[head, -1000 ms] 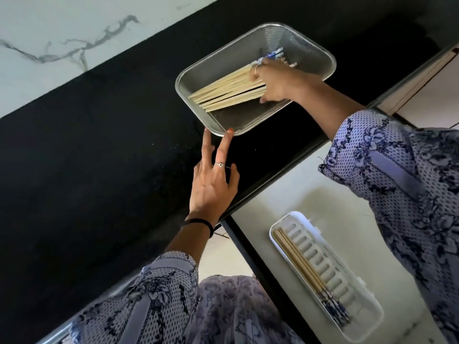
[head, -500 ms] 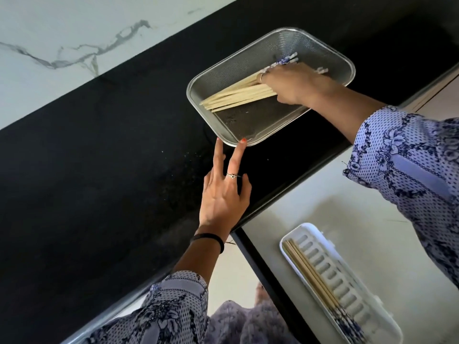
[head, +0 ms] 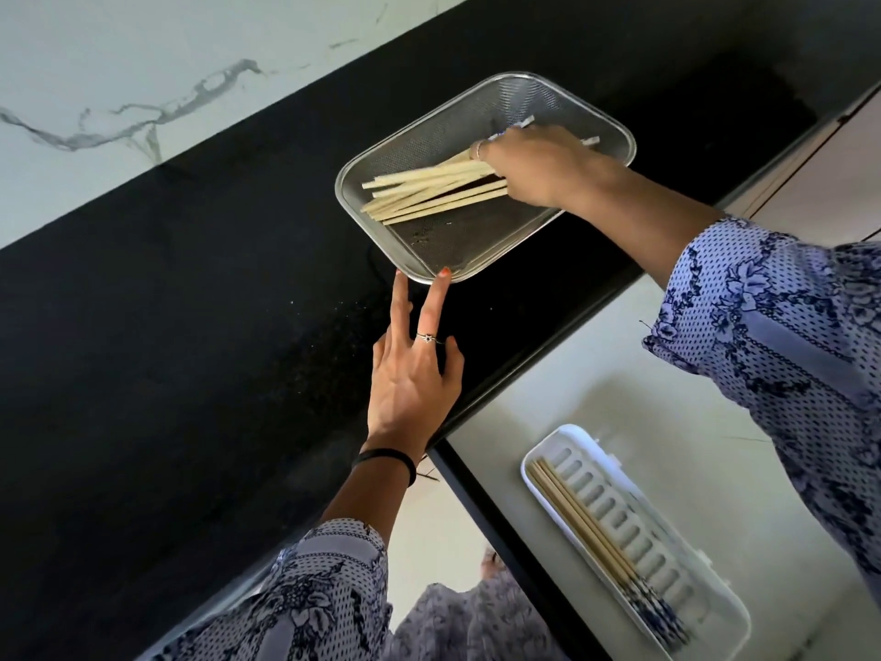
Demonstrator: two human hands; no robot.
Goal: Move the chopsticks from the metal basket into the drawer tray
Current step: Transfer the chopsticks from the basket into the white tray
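Observation:
A rectangular metal mesh basket (head: 429,136) sits on the black counter, holding several pale wooden chopsticks (head: 419,195) fanned out toward its left end. My right hand (head: 543,164) is inside the basket, fingers closed over the patterned ends of the chopsticks. My left hand (head: 414,369) lies flat on the counter, two fingertips touching the basket's near rim. Below the counter, a white slotted drawer tray (head: 667,531) lies in the open drawer with a few chopsticks (head: 586,531) along its left side.
The black counter (head: 190,326) runs diagonally, with a white marble wall (head: 119,64) behind it. The open drawer's pale floor (head: 596,374) spreads around the tray. My patterned sleeves fill the lower left and right edges.
My right hand has spread the chopsticks into a looser fan and closed more over their ends. The left hand keeps its place at the rim. The view shifted slightly.

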